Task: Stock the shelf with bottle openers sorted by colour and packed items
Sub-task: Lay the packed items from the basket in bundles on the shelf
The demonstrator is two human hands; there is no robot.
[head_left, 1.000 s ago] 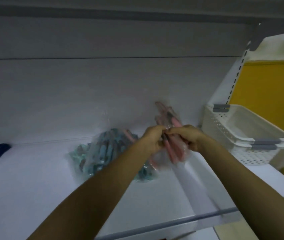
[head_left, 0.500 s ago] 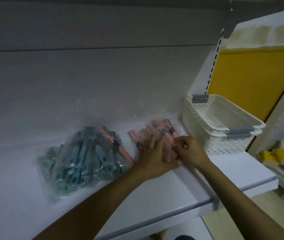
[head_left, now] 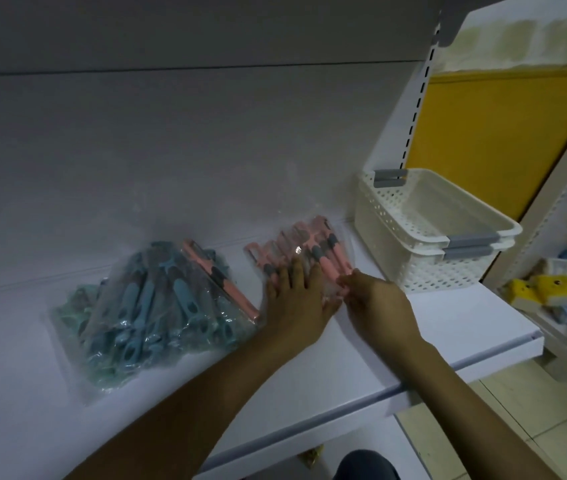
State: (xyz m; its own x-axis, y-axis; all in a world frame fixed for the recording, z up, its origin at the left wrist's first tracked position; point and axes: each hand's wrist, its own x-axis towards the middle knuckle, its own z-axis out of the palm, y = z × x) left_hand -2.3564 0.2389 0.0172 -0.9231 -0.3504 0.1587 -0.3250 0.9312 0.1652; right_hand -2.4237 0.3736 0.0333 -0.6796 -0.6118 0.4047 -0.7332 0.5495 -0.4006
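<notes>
Two bags lie on the shelf [head_left: 448, 327]; the pink bottle openers [head_left: 309, 247] sit under the left hand [head_left: 292, 303], which is spread flat; the right hand [head_left: 375, 303] pinches their wrapping; at the blue bag [head_left: 150, 306] edge, one stray pink opener [head_left: 219, 278] probably still needs sorting.

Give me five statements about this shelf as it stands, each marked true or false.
1. The left hand lies flat on the pink pack. True.
2. A lone pink opener lies along the right side of the blue pack. True.
3. The blue pack lies right of the pink pack. False: it lies to its left.
4. The white baskets hold pink openers. False: the top one looks empty.
5. The right hand rests inside a basket. False: its fingers pinch the pink pack's right edge.
</notes>
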